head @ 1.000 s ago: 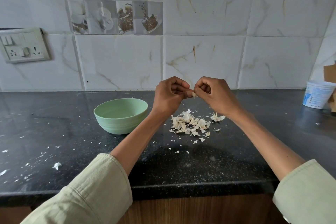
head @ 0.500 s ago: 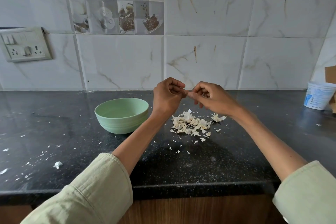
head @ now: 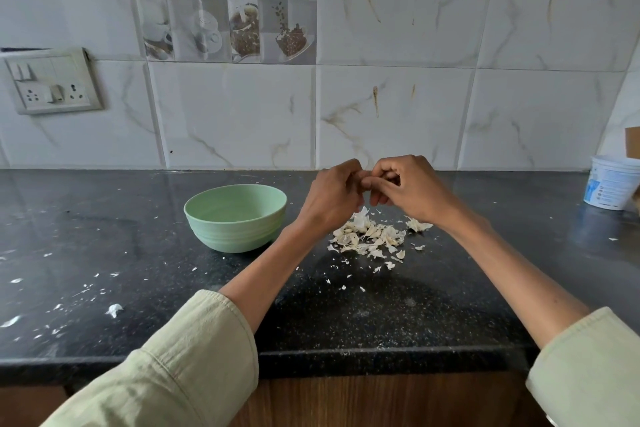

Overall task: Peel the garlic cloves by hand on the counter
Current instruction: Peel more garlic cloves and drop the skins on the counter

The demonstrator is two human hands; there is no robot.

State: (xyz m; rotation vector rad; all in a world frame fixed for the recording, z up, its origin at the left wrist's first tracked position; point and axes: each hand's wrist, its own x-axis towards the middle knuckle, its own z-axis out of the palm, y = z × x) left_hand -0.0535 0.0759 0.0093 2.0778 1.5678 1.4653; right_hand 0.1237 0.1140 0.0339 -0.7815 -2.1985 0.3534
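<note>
Left hand (head: 332,199): raised above the surface, fingers curled, fingertips meeting those of the right hand; whatever they pinch is hidden between them.
Right hand (head: 410,189): raised beside the left, touching it, fingers curled inward round the same hidden spot.
Garlic clove: not visible; I cannot tell whether one sits between the fingertips.
Garlic skins (head: 370,237): a loose pale heap lying on the surface directly below both hands, with small flakes scattered around.
Bowl (head: 235,220): pale green, upright, just left of the heap, near the left forearm.
Surface (head: 104,218): dark speckled stone, dotted with white scraps.
Tub (head: 611,182): white, at the far right by the wall.
</note>
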